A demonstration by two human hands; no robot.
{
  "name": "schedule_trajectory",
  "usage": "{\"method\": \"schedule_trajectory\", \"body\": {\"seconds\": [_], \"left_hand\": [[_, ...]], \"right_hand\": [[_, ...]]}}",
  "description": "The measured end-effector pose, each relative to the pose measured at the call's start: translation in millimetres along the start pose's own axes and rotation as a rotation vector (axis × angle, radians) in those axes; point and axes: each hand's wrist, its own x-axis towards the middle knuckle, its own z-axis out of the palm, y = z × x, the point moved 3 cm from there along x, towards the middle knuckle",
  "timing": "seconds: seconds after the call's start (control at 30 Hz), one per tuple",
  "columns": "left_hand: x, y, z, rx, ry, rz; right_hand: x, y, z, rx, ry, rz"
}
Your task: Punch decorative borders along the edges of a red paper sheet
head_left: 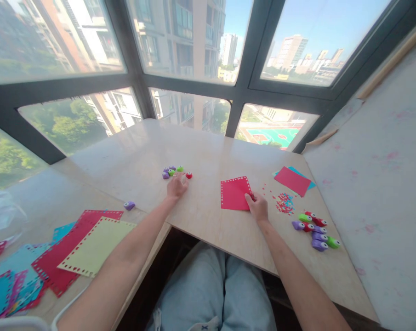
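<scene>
My right hand pinches the right edge of a red sheet of paper, which lies on the table. Small punched holes run along its left, top and upper right edges. My left hand reaches forward, fingers apart, at a small cluster of craft punches. Just beyond the fingers is a green craft punch; whether they touch it I cannot tell. A red craft punch sits to the right of the fingertips, and a purple craft punch to their left.
Punched paper bits are heaped right of my right hand. Behind them lies a red card over blue paper. More craft punches group near the wall. Punched sheets overlap at left, near a lone purple punch. Windows border the table.
</scene>
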Motion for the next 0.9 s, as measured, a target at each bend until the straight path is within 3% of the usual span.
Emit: {"method": "schedule_trajectory", "body": {"seconds": [0.2,0.47,0.9], "left_hand": [[-1,7,2.0,0.029,-0.112,0.153],[-23,16,-4.2,-0.022,-0.119,0.301],[-61,54,-3.4,-0.121,-0.262,0.554]], "right_hand": [[-2,1,2,-0.014,0.026,-0.008],[-10,-1,1,-0.031,0.043,-0.025],[-5,-2,-3,0.01,0.042,0.026]]}}
